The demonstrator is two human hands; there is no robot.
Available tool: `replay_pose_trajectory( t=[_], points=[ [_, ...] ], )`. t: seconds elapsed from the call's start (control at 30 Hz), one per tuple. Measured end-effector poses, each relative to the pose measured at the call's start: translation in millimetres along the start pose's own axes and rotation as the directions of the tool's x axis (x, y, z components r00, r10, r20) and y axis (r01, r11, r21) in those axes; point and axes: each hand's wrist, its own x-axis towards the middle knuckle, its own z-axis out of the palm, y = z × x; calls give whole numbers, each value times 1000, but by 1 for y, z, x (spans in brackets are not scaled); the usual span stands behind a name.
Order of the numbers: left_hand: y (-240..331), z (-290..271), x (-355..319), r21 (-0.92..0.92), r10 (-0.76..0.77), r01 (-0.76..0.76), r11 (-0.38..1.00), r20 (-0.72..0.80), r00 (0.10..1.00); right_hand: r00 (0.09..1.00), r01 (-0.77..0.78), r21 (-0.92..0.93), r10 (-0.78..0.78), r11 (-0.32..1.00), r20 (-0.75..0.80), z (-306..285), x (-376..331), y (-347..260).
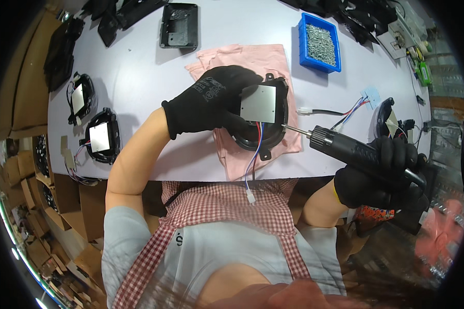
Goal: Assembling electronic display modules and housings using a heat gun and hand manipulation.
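My left hand (211, 100), in a black glove, grips a round black housing (248, 140) from its left side, fingers over the top and thumb below. A square silver metal plate (258, 103) is on its face, and red, white and blue wires (256, 152) run from it toward me to a white connector (250, 196). Under the housing lies a folded pink cloth (232, 164). My right hand (381, 180), also gloved, is wrapped round a black electric screwdriver (345, 147). The screwdriver's bit points left, its tip at the housing's right rim; whether it touches a screw is too small to tell.
A blue bin (302, 51) of screws stands at the back right, a black open box (179, 26) at the back. Similar housings lie at left (102, 138) and right (384, 116). Loose wires (340, 112) reach across the right side. Cardboard boxes (72, 206) stand below the table's left.
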Motion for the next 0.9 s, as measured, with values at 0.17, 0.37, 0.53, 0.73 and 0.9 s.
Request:
replay_pose_trajectory(
  t=[0.17,0.37,0.53,0.73,0.9],
  points=[
    [-3,3,-4,-84,-69,65,994,-44,997,996,58,-126,-49,990,75,-28,6,-5],
    [13,-5,-27,280,18,47,959,-224,975,992,36,-264,-1,964,130,-35,14,-10],
    [22,15,-27,339,22,39,940,-173,985,979,-122,-221,153,968,131,-16,27,2],
    [23,22,-22,379,-14,78,922,-168,986,907,-271,-315,350,910,232,-13,36,5],
    [21,26,-21,374,-32,91,923,-162,986,852,-291,-352,409,890,328,-12,44,12]
  ],
)
